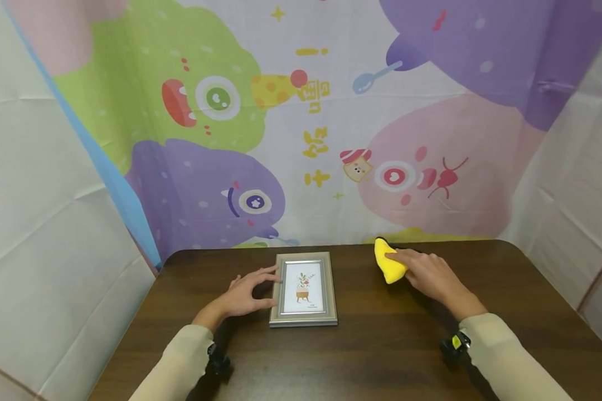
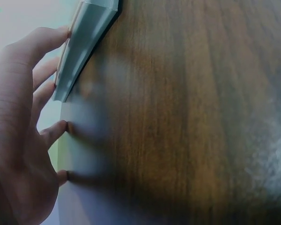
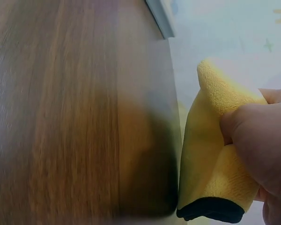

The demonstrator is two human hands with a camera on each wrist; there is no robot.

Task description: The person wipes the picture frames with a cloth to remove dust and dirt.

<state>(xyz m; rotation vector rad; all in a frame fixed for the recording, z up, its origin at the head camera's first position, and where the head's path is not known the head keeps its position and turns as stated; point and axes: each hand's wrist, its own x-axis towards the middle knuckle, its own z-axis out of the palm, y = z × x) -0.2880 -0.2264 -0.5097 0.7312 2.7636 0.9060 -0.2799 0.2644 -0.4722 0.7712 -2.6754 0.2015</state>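
Observation:
A picture frame [image 1: 303, 320] with a silver-beige border lies flat on the table, holding a print of a potted plant. My left hand [image 1: 243, 292] is at its left side, fingers spread, with the thumb and some fingertips at the border. From the left wrist view, the hand [image 2: 25, 108] reaches the frame's side [image 2: 86, 42], while the other fingers extend below it. To the right, my right hand [image 1: 433, 275] pinches a folded yellow cloth [image 1: 390, 262] near the table's back edge. The right wrist view shows the thumb pressed into the cloth [image 3: 210, 154], which has a black hem.
The dark wooden table [image 1: 361, 356] ends at a cartoon-printed curtain [image 1: 321, 217] behind it. Pale fabric walls [image 1: 40, 223] stand at left and right. Each wrist carries a small black camera.

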